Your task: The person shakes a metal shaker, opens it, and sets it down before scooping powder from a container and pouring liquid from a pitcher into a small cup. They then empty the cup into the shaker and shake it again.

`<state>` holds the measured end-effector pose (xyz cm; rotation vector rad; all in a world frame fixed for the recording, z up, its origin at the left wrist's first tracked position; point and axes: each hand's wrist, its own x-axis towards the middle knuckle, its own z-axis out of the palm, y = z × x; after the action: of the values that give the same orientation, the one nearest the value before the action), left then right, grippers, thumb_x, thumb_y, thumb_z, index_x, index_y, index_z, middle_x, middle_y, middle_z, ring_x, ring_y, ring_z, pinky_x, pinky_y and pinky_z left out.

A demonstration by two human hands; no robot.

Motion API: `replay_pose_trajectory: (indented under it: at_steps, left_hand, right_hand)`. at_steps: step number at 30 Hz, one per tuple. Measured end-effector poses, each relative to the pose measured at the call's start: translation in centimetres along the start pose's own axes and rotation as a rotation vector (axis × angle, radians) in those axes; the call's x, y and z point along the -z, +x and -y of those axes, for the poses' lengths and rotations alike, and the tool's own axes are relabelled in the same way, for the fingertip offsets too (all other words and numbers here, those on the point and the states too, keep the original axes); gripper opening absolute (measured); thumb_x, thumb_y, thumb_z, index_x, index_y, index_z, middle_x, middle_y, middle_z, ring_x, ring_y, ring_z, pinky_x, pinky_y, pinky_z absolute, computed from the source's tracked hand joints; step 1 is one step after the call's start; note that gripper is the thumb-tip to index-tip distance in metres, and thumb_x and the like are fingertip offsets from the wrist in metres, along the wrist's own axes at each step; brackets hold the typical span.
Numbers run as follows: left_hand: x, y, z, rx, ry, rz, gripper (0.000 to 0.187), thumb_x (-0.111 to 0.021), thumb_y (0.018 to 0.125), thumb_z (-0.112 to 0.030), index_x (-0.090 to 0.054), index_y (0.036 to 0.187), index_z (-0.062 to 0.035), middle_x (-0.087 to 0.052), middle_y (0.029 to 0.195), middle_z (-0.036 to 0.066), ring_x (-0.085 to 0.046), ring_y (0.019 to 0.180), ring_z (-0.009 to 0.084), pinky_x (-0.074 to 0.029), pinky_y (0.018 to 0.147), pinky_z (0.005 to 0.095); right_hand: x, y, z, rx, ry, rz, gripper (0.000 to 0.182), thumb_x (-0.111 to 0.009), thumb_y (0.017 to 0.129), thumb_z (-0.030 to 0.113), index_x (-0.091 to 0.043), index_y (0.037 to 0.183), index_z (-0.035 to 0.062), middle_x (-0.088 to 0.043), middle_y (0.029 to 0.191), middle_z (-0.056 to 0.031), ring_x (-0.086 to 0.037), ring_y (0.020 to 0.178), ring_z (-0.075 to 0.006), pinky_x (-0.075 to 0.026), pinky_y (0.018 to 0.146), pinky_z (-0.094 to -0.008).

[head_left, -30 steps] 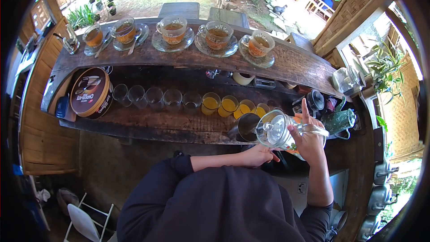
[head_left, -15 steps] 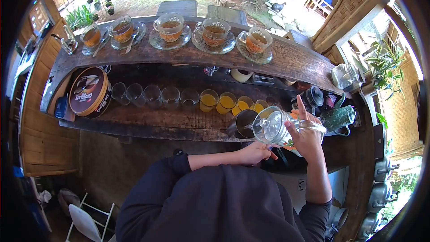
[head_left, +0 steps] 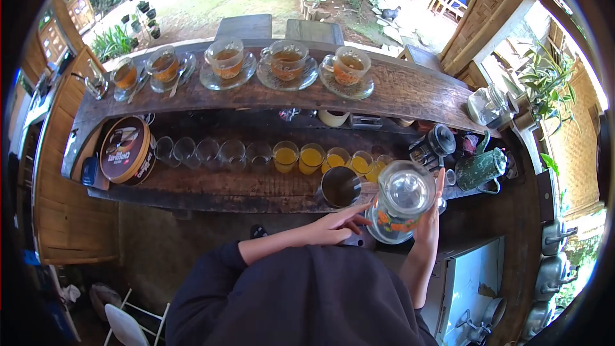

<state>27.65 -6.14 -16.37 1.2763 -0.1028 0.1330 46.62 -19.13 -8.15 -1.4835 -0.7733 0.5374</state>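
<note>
A lidded glass pitcher (head_left: pixel 396 208) with orange flowers is nearly upright above the counter's front edge. My right hand (head_left: pixel 428 221) grips it from the right side, fingers pointing up along the glass. Just left of the pitcher is my left hand (head_left: pixel 338 227), fingers partly stretched out, the tips right at the glass. A dark metal cup (head_left: pixel 340 187) stands beyond my left hand, close to the pitcher. Behind these, a row of glasses with yellow drink (head_left: pixel 311 158) stands on the lower counter, its right end partly hidden by the pitcher.
Empty glasses (head_left: pixel 207 152) continue the row leftward to a round chocolate box (head_left: pixel 127 149). Cups of tea (head_left: pixel 286 61) on saucers line the upper shelf (head_left: pixel 410 83). At right stand a French press (head_left: pixel 433 145) and a green jug (head_left: pixel 480 170).
The pitcher has gone from tilted left over the metal cup to nearly upright. My right hand has turned with it, and my left hand's fingers have stretched out. The view has shifted slightly.
</note>
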Motion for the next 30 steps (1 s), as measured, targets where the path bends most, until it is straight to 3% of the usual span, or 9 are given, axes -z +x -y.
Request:
replay_pose_trajectory:
  at_steps: [2,7,9,12,15,18,20,25,30]
  left_hand:
    - [0.2,-1.3,-0.1,-0.027,-0.045,-0.015,0.065,-0.047,0.086,-0.007,-0.022,0.145,-0.0104,-0.045,0.133,0.014,-0.053,0.106,0.0200,-0.040,0.094,0.0306]
    - [1.9,-4.6,2.5,0.117,-0.037,-0.165,0.047,-0.048,0.091,-0.010,-0.037,0.137,-0.0044,-0.052,0.126,0.014,-0.054,0.108,0.0185,-0.041,0.094,0.0311]
    - [2.5,-5.8,2.8,0.142,0.014,-0.241,0.042,-0.047,0.092,-0.010,-0.041,0.134,-0.0027,-0.054,0.124,0.013,-0.054,0.108,0.0180,-0.042,0.094,0.0312]
    - [2.9,-6.6,3.3,0.186,0.035,-0.442,0.041,-0.049,0.090,-0.008,-0.043,0.130,-0.0022,-0.057,0.119,0.011,-0.056,0.104,0.0173,-0.043,0.092,0.0311]
    - [3.0,-6.4,2.9,0.137,0.189,-0.622,0.046,-0.059,0.085,-0.009,-0.045,0.127,-0.0013,-0.058,0.113,0.009,-0.055,0.103,0.0155,-0.043,0.089,0.0322]
    - [2.7,-5.4,1.7,0.280,0.437,-0.702,0.055,-0.066,0.078,-0.014,-0.044,0.127,-0.0003,-0.057,0.112,0.011,-0.056,0.100,0.0175,-0.044,0.087,0.0330]
    - [2.0,-4.3,1.1,0.226,0.721,-0.817,0.064,-0.073,0.074,-0.019,-0.042,0.127,-0.0021,-0.058,0.108,0.011,-0.057,0.099,0.0179,-0.046,0.082,0.0317]
    - [1.6,-2.5,2.0,0.217,0.890,-0.862,0.077,-0.078,0.065,-0.030,-0.043,0.128,-0.0028,-0.052,0.118,0.016,-0.056,0.103,0.0274,-0.046,0.086,0.0368]
    - [2.0,-2.2,4.8,0.280,1.174,-0.863,0.082,-0.078,0.062,-0.044,-0.046,0.128,-0.0067,-0.049,0.123,0.018,-0.049,0.113,0.0356,-0.041,0.091,0.0453]
  right_hand:
    - [0.8,-0.9,-0.6,0.004,0.296,-0.036,0.070,-0.033,0.097,0.046,0.003,0.147,0.0113,-0.047,0.125,-0.0146,-0.051,0.112,-0.0232,-0.040,0.098,-0.0381]
    - [5.4,-2.8,-1.2,0.060,0.291,-0.113,0.074,-0.032,0.094,0.054,0.005,0.147,0.0164,-0.047,0.127,-0.0158,-0.055,0.108,-0.0252,-0.049,0.088,-0.0403]
    - [8.3,-3.5,-1.9,0.202,0.110,-0.104,0.071,-0.025,0.094,0.058,-0.002,0.148,0.0173,-0.041,0.134,-0.0126,-0.045,0.120,-0.0262,-0.037,0.101,-0.0427]
    - [11.8,-4.4,-2.1,0.112,0.286,-0.462,0.068,-0.031,0.094,0.055,-0.007,0.147,0.0202,-0.042,0.132,-0.0153,-0.050,0.115,-0.0287,-0.044,0.095,-0.0449]
    - [15.4,-4.3,-2.4,0.065,0.390,-0.708,0.061,-0.034,0.095,0.051,-0.018,0.145,0.0189,-0.041,0.133,-0.0158,-0.048,0.119,-0.0321,-0.045,0.095,-0.0477]
    - [19.8,-3.7,-4.3,0.065,0.313,-0.769,0.060,-0.031,0.095,0.052,-0.029,0.140,0.0130,-0.039,0.136,-0.0144,-0.044,0.122,-0.0297,-0.040,0.100,-0.0459]
    - [21.2,-2.6,-5.0,0.067,0.315,-0.800,0.062,-0.032,0.094,0.054,-0.029,0.140,0.0124,-0.040,0.136,-0.0142,-0.044,0.123,-0.0297,-0.039,0.101,-0.0458]
    - [24.6,0.5,-8.4,0.062,0.257,-0.976,0.071,-0.033,0.091,0.061,-0.031,0.140,0.0098,-0.042,0.136,-0.0131,-0.043,0.124,-0.0294,-0.036,0.102,-0.0452]
    - [26.4,5.4,-10.9,0.149,0.351,-0.885,0.074,-0.023,0.092,0.062,-0.023,0.142,0.0078,-0.031,0.142,-0.0135,-0.033,0.131,-0.0308,-0.029,0.108,-0.0475]
